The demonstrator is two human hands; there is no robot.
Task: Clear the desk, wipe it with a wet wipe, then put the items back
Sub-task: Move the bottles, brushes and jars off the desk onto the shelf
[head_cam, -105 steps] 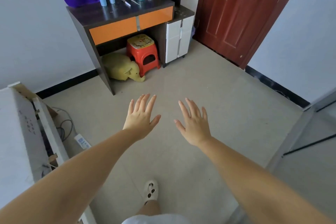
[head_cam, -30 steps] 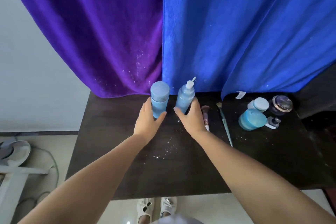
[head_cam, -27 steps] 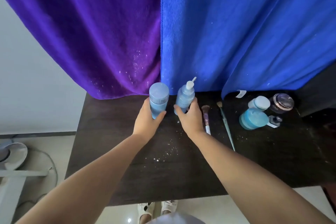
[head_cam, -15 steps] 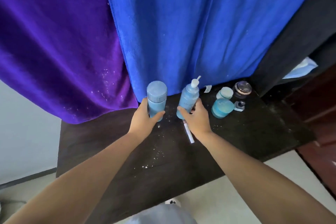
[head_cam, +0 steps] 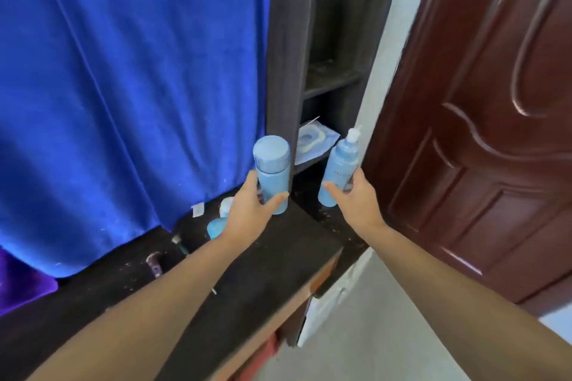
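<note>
The left hand (head_cam: 247,210) has its grip around the lower part of a capped bottle (head_cam: 272,173), thumb on the right side and fingers on the left. The right hand (head_cam: 356,201) grips a pump bottle (head_cam: 339,168) in the same way, low on its body. Both bottles are held in the air above the right end of the counter (head_cam: 272,260). The capped bottle stands nearly upright, its long axis vertical and the cap on top. The pump bottle leans a little to the right, with the pump head up.

The counter's front edge runs diagonally from lower left to the right corner, and past this corner is open floor (head_cam: 365,334). Just behind the bottles a dark shelf unit (head_cam: 328,40) rises; a packet (head_cam: 312,139) lies on its lower shelf. A door (head_cam: 483,133) stands close on the right. A blue cloth (head_cam: 130,86) hangs at the left, down to the counter. A jar (head_cam: 216,226) and a brush (head_cam: 154,263) lie on the counter under the left arm.
</note>
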